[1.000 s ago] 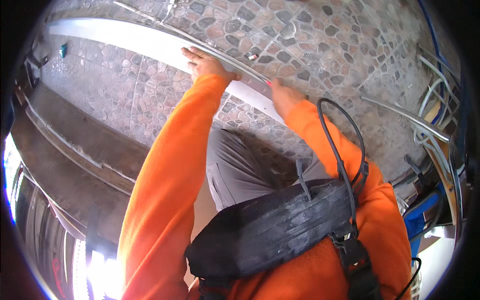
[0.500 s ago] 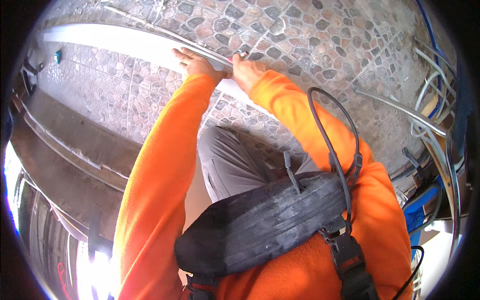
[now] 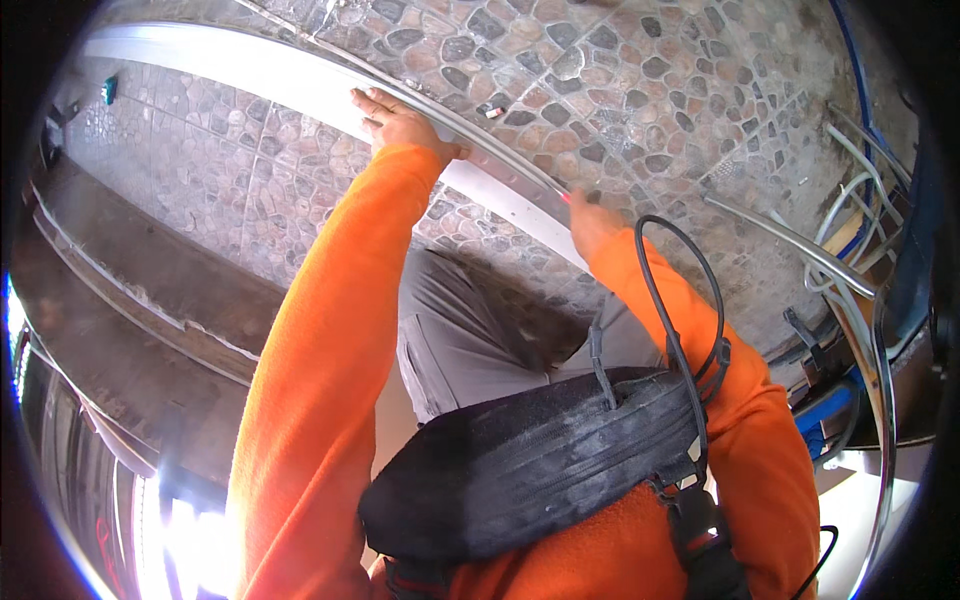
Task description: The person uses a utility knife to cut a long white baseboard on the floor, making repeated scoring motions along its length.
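Observation:
A long white strip (image 3: 230, 72) lies across the pebble-patterned floor in front of me. A narrow grey straightedge or rail (image 3: 518, 170) runs along its far side. My left hand (image 3: 408, 130) presses down on them, fingers spread and lying flat, thumb pointing right. Farther right along the rail, my right hand (image 3: 597, 226) is closed round a small red-tipped tool (image 3: 567, 198). Its tip is at the rail's edge; the rest is hidden in the fist, so its kind cannot be made out.
A small red-and-white piece (image 3: 493, 112) lies on the floor beyond the rail. A green object (image 3: 109, 90) sits at the far left. Brown boards (image 3: 150, 290) stand at the left. A metal tube (image 3: 790, 240) and tangled hoses (image 3: 850, 200) lie at the right. A black bag (image 3: 530, 465) hangs at my waist.
My right hand has slid right and toward me along the rail with the red-tipped tool, away from my left hand. The left hand stays pressed on the strip.

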The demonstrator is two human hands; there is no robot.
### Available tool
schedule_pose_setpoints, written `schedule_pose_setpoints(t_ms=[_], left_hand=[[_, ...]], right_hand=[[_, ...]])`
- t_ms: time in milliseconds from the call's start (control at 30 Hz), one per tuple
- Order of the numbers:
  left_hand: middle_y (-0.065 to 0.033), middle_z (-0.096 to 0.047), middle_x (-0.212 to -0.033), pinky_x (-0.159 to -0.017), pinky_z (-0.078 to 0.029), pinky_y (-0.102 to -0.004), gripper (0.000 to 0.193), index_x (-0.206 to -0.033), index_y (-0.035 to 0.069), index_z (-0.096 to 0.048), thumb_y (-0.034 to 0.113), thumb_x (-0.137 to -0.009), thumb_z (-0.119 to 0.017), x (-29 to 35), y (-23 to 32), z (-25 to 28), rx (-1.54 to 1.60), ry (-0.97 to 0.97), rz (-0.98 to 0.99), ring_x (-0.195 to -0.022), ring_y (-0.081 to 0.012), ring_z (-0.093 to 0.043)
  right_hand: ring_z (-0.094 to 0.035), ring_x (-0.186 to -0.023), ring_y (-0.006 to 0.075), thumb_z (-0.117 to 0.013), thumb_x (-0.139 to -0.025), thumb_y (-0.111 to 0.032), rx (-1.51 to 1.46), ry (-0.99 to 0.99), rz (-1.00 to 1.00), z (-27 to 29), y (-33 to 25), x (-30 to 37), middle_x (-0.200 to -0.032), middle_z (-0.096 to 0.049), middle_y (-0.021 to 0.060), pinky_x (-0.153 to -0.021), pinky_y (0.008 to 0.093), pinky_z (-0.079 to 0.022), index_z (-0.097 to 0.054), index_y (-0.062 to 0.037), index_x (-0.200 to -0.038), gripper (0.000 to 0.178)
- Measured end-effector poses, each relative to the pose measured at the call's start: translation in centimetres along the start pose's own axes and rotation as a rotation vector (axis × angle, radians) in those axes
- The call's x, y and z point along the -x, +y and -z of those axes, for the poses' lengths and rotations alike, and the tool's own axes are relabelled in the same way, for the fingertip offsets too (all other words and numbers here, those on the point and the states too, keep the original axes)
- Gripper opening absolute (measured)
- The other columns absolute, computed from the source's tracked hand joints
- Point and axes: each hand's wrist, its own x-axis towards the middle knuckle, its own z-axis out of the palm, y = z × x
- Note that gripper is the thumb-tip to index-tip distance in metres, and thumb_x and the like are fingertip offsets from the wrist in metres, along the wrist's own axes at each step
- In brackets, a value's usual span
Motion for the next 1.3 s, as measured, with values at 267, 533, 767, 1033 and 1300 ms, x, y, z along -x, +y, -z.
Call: schedule_pose_setpoints(t_ms=[267,533,767,1033,1300], left_hand=[[-0.0322,0.018,-0.15,-0.107,-0.039,-0.0408,0.147,-0.14,-0.013,0.017,0.053,-0.058,-0.085,-0.2,-0.5,-0.1,-0.024,-0.012,-0.004,-0.14,-0.0454,-0.018],[-0.0341,0.013,-0.15,-0.104,-0.041,-0.0427,0.118,-0.141,-0.014,0.011,0.044,-0.079,-0.069,-1.4,-1.1,-2.1,0.047,0.167,-0.068,-0.137,-0.0473,-0.026],[-0.0377,0.012,-0.148,-0.108,-0.037,-0.039,0.139,-0.141,-0.016,0.009,0.055,-0.063,-0.081,0.6,-0.8,0.8,-0.025,-0.037,-0.068,-0.138,-0.0488,-0.022],[-0.0403,0.009,-0.148,-0.114,-0.025,-0.0422,0.133,-0.141,-0.017,0.005,0.054,-0.065,-0.078,-0.2,-0.5,-1.7,-0.086,0.063,-0.136,-0.136,-0.0512,-0.023],[-0.0384,0.009,-0.149,-0.111,-0.027,-0.0519,0.104,-0.142,-0.017,0.002,0.04,-0.082,-0.062,-2.9,-2.9,-4.0,-0.118,0.267,-0.267,-0.136,-0.0557,-0.017]], right_hand=[[-0.06,-0.103,0.0451,-0.035,-0.095,-0.014,-0.146,0.072,0.167,8.2,-10.9,-4.2,-0.109,-0.06,0.0318,-0.087,0.0533,-0.047,-0.042,0.0018,-0.116,0.028],[-0.059,-0.111,0.0399,-0.034,-0.098,-0.022,-0.215,0.056,0.054,9.0,-16.6,-9.9,-0.119,-0.06,0.026,-0.095,0.0495,-0.045,-0.044,-0.001,-0.125,0.036],[-0.059,-0.109,0.0418,-0.035,-0.096,-0.02,-0.068,-0.05,0.03,5.9,-10.5,-6.4,-0.116,-0.06,0.0274,-0.094,0.0517,-0.045,-0.044,0.0006,-0.125,0.036],[-0.061,-0.101,0.0455,-0.036,-0.094,-0.014,-0.027,0.055,0.2,10.8,-11.9,-4.9,-0.102,-0.062,0.0334,-0.085,0.0524,-0.049,-0.045,0.0033,-0.117,0.03],[-0.058,-0.108,0.0443,-0.036,-0.095,-0.017,-0.113,0.081,0.146,10.4,-19.5,-10.9,-0.116,-0.058,0.0304,-0.092,0.0514,-0.046,-0.044,0.0039,-0.124,0.036]])
